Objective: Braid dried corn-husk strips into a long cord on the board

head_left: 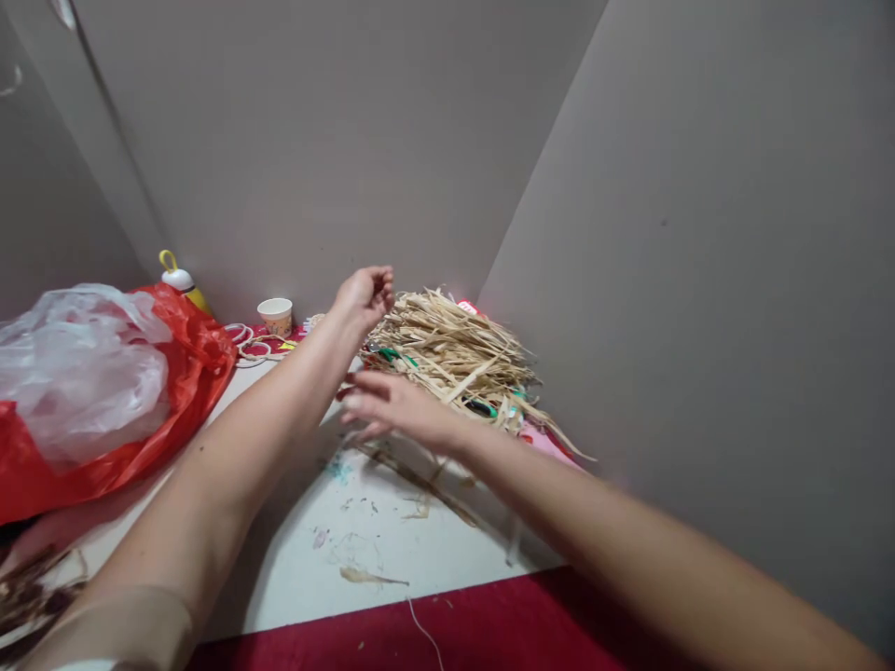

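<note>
My left hand (366, 296) reaches far forward at the left edge of a pile of dry straw-coloured strips (454, 340). Its fingers are curled in, and whatever they may hold is hidden. Nearer to me, my right hand (395, 408) hovers in front of the pile, its fingers apart and slightly blurred, close to my left forearm. Nothing shows in the right hand. Green-handled scissors (482, 407) lie partly buried at the pile's near edge, and another green piece (392, 354) shows by its left side.
On the left, a red plastic bag (202, 373) holds crumpled clear plastic (90, 363). Behind it stand a yellow-and-white bottle (183, 282), a paper cup (275, 318) and coiled pale cord (253, 347). Strip scraps (370, 577) lie on the white tabletop (300, 578). Grey walls rise behind and right.
</note>
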### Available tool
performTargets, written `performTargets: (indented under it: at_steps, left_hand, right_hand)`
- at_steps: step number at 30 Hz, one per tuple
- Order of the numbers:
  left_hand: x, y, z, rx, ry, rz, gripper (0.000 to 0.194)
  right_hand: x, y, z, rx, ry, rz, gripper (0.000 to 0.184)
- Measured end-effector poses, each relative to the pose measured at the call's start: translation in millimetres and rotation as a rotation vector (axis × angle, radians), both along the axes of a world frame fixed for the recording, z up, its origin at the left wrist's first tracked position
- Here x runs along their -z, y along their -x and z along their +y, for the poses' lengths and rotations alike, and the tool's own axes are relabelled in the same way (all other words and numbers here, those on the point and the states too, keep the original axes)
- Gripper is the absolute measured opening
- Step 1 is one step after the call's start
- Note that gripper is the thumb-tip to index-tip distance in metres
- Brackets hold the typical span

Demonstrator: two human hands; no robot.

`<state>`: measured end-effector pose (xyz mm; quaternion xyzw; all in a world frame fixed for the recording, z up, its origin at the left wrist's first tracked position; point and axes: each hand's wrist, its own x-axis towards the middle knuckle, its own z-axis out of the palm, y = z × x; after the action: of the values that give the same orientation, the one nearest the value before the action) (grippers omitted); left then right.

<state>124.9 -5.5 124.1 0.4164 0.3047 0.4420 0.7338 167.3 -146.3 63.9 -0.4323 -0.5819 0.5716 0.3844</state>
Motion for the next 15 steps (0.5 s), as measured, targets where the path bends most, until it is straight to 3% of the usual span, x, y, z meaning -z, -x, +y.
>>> performTargets:
  at_steps: [3,6,11,15]
  left_hand:
    - [-32.0,2.8,3.1,0.003,0.001,-0.140,0.016]
    - [-60.6,11.5,-0.3,0.087,0.011,-0.378,0.012]
    - [-87.8,38.1,-3.1,0.116,-0.006,-0.487,0.017]
    - [-87.6,52.9,6.5,0.076,0.025,-0.494,0.018]
  right_hand:
    - [31.8,57.8,-12.9,-0.227,0.200,0.359,0.064]
    - [48.4,87.8,-14.9,-0.370,0.310,0.392,0.055]
    - [46.4,84.0,-4.4,-0.384,0.201,0.172,0.046]
    - [40.0,58.9,5.3,-0.154,0.077,0.116,0.043]
